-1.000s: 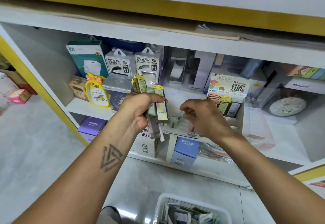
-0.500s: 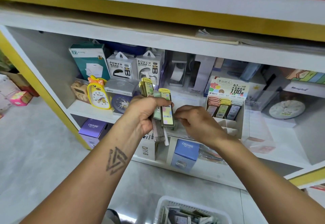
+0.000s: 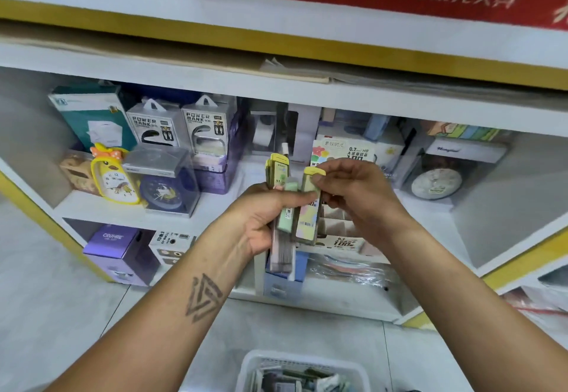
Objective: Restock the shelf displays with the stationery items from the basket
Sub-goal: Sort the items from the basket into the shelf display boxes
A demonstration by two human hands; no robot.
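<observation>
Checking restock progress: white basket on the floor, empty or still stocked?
Still stocked. The white basket at the bottom edge shows a jumble of small packets inside; only its top part is in frame.

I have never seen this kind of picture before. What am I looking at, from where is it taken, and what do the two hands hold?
There is no machine here. A person wears a camera on the head, so the one picture looks forward and down at their own arms. The left hand grips a bundle of slim lead cases with yellow caps. The right hand pinches the top of one yellow-capped case in that bundle. Behind them a white shelf carries power bank boxes, a yellow clock and a display box for such cases. On the floor below stands a white basket with more stationery.
</observation>
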